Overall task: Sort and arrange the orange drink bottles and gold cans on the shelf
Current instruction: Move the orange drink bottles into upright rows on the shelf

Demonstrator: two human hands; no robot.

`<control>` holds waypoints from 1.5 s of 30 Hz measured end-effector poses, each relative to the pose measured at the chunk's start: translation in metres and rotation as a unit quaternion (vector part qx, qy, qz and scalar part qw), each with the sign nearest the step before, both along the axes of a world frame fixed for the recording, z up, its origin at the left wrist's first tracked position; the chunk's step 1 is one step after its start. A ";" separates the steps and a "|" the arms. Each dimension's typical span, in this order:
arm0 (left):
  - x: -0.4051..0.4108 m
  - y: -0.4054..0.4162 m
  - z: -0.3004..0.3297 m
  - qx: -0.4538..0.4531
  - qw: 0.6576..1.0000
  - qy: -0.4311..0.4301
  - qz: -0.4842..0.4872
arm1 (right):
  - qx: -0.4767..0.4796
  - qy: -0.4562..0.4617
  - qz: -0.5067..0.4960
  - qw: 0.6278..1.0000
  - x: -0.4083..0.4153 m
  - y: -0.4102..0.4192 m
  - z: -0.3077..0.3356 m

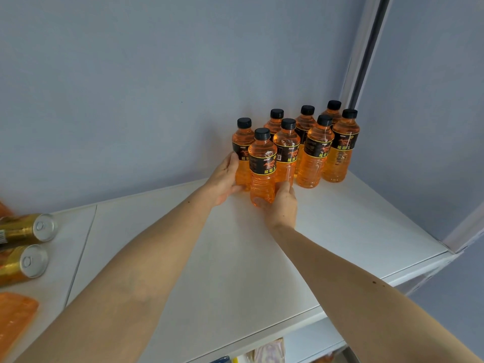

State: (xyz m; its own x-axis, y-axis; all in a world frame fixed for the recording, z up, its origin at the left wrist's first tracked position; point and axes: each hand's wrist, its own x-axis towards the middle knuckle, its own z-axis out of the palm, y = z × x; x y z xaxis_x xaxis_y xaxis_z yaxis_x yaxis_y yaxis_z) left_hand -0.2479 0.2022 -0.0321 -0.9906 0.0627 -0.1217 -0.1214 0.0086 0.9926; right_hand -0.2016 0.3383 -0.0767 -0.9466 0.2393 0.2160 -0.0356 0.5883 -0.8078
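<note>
Several orange drink bottles with black caps and black labels stand upright in two rows at the back right corner of the white shelf (235, 258). My left hand (224, 176) grips the leftmost back bottle (242, 145) from its left side. My right hand (282, 203) holds the lower part of the nearest front bottle (262, 169), which stands just in front of it. Two gold cans (26, 229) (22, 263) lie on their sides at the shelf's far left, silver ends facing right.
Another orange bottle (14, 318) lies on its side at the lower left edge. A blue-grey wall backs the shelf, and a side panel (419, 127) closes its right end. Below the shelf's front edge, packaged goods (269, 352) show on a lower level.
</note>
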 end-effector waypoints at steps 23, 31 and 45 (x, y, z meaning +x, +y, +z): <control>-0.024 0.003 0.020 0.010 0.999 0.031 0.022 | -0.026 -0.005 0.006 1.000 -0.004 -0.004 0.001; -0.030 0.002 0.022 -0.004 0.998 0.027 0.049 | -0.011 -0.020 -0.019 1.000 -0.003 -0.009 0.000; -0.023 0.006 0.014 -0.015 0.999 0.020 0.046 | 0.016 -0.002 -0.034 0.999 -0.006 -0.011 0.000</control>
